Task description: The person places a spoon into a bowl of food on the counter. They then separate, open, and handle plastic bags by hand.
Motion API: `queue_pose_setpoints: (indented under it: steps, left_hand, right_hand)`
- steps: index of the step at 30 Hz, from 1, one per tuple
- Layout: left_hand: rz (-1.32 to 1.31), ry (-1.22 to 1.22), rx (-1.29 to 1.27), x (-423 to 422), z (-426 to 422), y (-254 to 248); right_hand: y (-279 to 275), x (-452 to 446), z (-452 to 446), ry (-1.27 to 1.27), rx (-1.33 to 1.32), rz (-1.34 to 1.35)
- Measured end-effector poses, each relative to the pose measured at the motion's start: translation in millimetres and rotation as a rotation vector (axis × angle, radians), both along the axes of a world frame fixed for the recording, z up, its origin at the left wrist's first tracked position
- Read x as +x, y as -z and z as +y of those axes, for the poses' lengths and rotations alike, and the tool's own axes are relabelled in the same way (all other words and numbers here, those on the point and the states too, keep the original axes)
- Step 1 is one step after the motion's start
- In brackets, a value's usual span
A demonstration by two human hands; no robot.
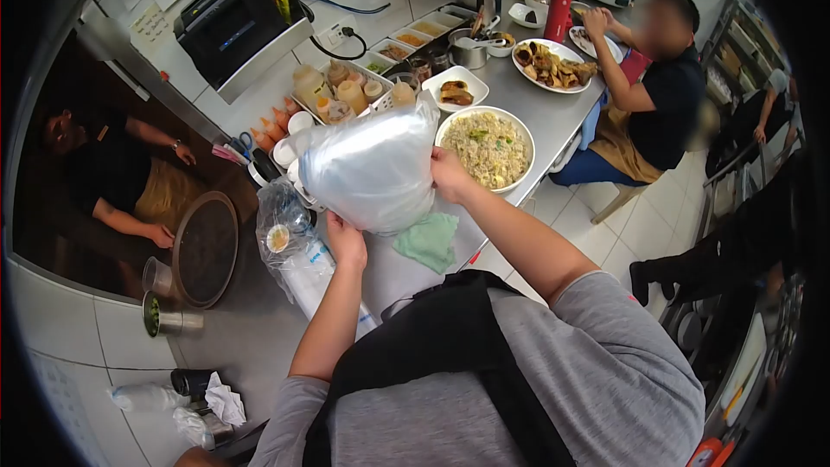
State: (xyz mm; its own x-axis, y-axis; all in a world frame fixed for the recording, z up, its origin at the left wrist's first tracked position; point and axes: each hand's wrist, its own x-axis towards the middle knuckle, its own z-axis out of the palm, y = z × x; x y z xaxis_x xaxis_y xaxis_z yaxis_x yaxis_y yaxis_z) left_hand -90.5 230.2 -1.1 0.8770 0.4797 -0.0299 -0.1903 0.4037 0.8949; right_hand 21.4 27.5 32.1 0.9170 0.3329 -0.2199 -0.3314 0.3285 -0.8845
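Observation:
Between my hands is a bulky, shiny clear plastic bag (372, 169), held above the steel counter. What fills it cannot be made out. My left hand (347, 244) grips its lower near edge, and my right hand (450, 175) is closed on its right side. Just beyond my right hand stands a white bowl (531, 164) of fried rice (486, 147). Below the bag lies a crumpled green cloth (429, 242). Left of my left hand, a crinkled clear bag (281, 216) rests by a white plastic roll or pack (313, 272).
Squeeze bottles (311, 86) and ingredient trays (406, 38) line the wall. A square dish (477, 86) and a plate (562, 86) of fried food stand farther back. One person (648, 78) sits at right; another (130, 173) stands at left beside a round tray (206, 249).

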Motion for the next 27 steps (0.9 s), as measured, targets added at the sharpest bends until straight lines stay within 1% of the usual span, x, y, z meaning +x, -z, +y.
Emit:
queue_pose_setpoints:
  steps: [1, 2, 3, 4, 5, 6, 7, 8, 9, 11, 12, 14, 15, 16, 17, 18, 19, 20, 21, 22, 23, 25, 26, 27]
  left_hand:
    - [0.007, 0.008, 0.031, -2.8, -0.8, 1.2]
    - [0.011, 0.018, 0.060, -4.4, -2.1, 2.9]
    - [0.019, 0.025, 0.063, -6.0, -1.6, -1.0]
    - [0.044, 0.062, 0.004, -7.5, 2.2, -10.4]
    - [0.066, 0.099, -0.056, -6.2, 5.8, -21.0]
    - [0.073, 0.103, -0.055, -3.3, 12.8, -27.8]
    - [0.119, 0.168, 0.008, 0.1, 22.4, -34.4]
    - [0.165, 0.233, 0.071, 4.5, 30.3, -40.8]
    - [0.169, 0.236, 0.074, 10.5, 33.4, -50.0]
    - [0.262, 0.282, 0.020, 25.8, 35.6, -68.5]
    - [0.269, 0.287, 0.023, 33.1, 36.8, -73.0]
    - [0.407, 0.336, -0.216, 44.6, 38.1, -80.3]
    - [0.414, 0.341, -0.212, 52.0, 43.4, -75.1]
    - [0.413, 0.412, -0.243, 60.1, 48.6, -67.4]
    - [0.411, 0.483, -0.274, 67.4, 53.3, -58.9]
    - [0.419, 0.486, -0.272, 69.4, 46.5, -57.1]
    - [0.506, 0.368, -0.262, 69.1, 35.5, -53.7]
    - [0.590, 0.247, -0.250, 67.4, 29.3, -53.0]
    - [0.596, 0.242, -0.249, 65.2, 35.2, -39.4]
    - [0.567, 0.348, -0.262, 62.3, 45.6, -14.9]
    - [0.533, 0.456, -0.274, 61.7, 52.6, 0.8]
    - [0.512, 0.437, -0.233, 64.8, 53.1, 7.2]
    - [0.497, 0.420, -0.193, 64.2, 53.0, 11.6]
    - [0.496, 0.419, -0.196, 59.0, 44.5, 5.1]
  right_hand:
    - [3.8, -6.1, 2.5, 0.102, -0.144, -0.136]
    - [5.5, -6.2, -0.8, 0.108, -0.142, -0.129]
    - [-6.7, -9.6, -5.9, 0.040, -0.149, -0.067]
    - [-13.4, -11.3, -10.1, -0.027, -0.153, -0.002]
    - [-18.9, -10.8, -13.7, -0.021, -0.151, 0.005]
    - [-21.8, -8.5, -16.6, -0.072, -0.068, 0.037]
    - [-23.2, -6.3, -18.4, -0.123, 0.017, 0.068]
    - [-24.8, -4.4, -19.7, -0.120, 0.020, 0.074]
    - [-26.2, -1.8, -21.4, -0.148, 0.057, 0.067]
    - [-29.6, 5.6, -25.5, -0.169, 0.097, 0.062]
    - [-30.0, 9.2, -27.9, -0.199, 0.067, 0.069]
    - [-29.1, 13.3, -31.5, -0.226, 0.039, 0.083]
    - [-28.0, 15.6, -33.2, -0.289, 0.124, 0.164]
    - [-29.6, 15.9, -34.8, -0.350, 0.209, 0.243]
    - [-31.2, 16.4, -35.5, -0.345, 0.214, 0.247]
    - [-36.3, 14.8, -34.9, -0.330, 0.219, 0.311]
    - [-36.0, 14.2, -34.0, -0.318, 0.223, 0.377]
    - [-26.6, 16.0, -31.6, -0.319, 0.226, 0.384]
    - [-8.7, 20.9, -26.9, -0.266, 0.188, 0.426]
    - [6.7, 25.0, -22.0, -0.214, 0.151, 0.466]
    - [17.5, 28.0, -19.2, -0.216, 0.153, 0.466]
    - [23.5, 29.5, -17.6, -0.217, 0.040, 0.373]
    - [27.9, 28.1, -17.1, -0.219, 0.037, 0.373]
    - [23.2, 20.9, -17.1, -0.144, 0.074, 0.351]
